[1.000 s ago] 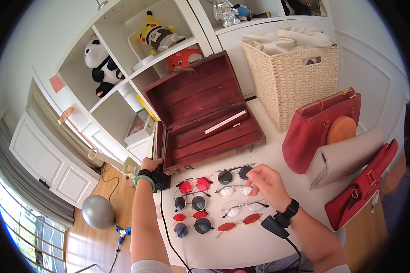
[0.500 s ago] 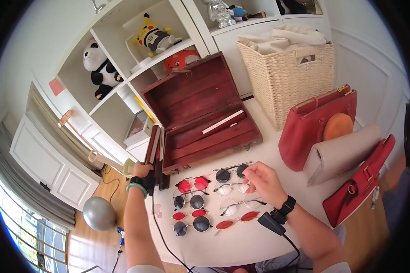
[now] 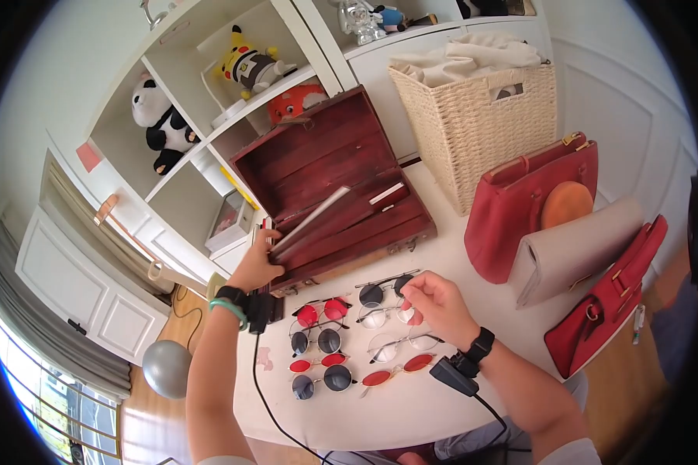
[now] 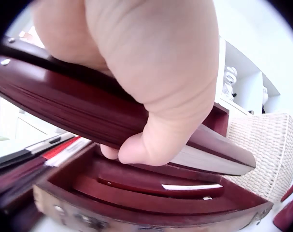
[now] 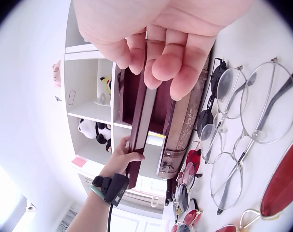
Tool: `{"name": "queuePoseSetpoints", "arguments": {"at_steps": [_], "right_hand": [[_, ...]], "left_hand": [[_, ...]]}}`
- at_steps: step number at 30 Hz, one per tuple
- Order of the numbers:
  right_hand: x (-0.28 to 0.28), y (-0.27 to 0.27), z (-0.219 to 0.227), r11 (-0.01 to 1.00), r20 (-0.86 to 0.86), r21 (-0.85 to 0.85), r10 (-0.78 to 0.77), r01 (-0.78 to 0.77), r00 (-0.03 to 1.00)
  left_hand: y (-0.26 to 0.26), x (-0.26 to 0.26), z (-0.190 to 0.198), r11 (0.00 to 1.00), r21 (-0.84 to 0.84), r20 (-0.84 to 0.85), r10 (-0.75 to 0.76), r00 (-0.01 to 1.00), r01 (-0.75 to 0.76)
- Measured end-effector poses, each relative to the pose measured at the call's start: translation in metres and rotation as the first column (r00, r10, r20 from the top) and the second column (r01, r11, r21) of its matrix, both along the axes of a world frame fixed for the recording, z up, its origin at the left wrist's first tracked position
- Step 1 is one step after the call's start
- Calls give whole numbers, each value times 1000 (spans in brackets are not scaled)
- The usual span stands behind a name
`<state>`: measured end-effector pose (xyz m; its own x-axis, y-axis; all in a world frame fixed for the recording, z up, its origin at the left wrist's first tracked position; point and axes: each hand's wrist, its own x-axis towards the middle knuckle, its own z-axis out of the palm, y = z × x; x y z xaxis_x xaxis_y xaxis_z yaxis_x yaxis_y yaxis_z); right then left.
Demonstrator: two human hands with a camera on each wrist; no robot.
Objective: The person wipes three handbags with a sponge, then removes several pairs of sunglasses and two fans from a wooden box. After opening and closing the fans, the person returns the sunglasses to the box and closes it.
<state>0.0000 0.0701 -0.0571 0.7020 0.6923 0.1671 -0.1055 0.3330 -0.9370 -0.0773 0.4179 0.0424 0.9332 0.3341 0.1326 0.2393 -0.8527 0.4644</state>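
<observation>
My left hand (image 3: 254, 267) grips a thick dark red book (image 4: 54, 94) with pale page edges, thumb on one side and fingers on the other. The book is tilted over the open dark red wooden suitcase (image 3: 318, 163). Inside the case lies another dark red piece with a white strip (image 4: 192, 187). More dark books (image 4: 28, 181) stand just left of the case. My right hand (image 3: 442, 310) hovers with loosely curled fingers and holds nothing. Below it are clear round glasses (image 3: 384, 349) and dark sunglasses (image 3: 372, 294).
Several glasses, such as red-lensed sunglasses (image 3: 398, 370), lie in two columns before the case. A wicker basket (image 3: 481, 128) stands behind. On the right are a red handbag (image 3: 496, 209), a beige bag (image 3: 574, 248) and a smaller red bag (image 3: 597, 310). A cable (image 3: 267, 403) trails from my left wrist.
My left hand has lifted a book from beside the suitcase and brought it rightward over the open case. The right hand stays nearly still above the glasses.
</observation>
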Motion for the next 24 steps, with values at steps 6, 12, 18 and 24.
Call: {"name": "queuePoseSetpoints", "arguments": {"at_steps": [6,12,18,24], "right_hand": [[-3,0,5,999,-42,24,-36,37,998],[-4,-1,8,1000,-68,13,-15,16,998],[-4,0,5,1000,-49,5,-3,4,999],[-7,1,6,999,-33,-34,-18,17,999]], "left_hand": [[-26,74,-27,968,141,-133,-191,973,209],[-40,117,-42,990,122,-82,-65,994,75],[-43,114,-37,995,-86,-129,-69,989,58],[-47,99,-35,929,-365,-338,-195,921,63]]}}
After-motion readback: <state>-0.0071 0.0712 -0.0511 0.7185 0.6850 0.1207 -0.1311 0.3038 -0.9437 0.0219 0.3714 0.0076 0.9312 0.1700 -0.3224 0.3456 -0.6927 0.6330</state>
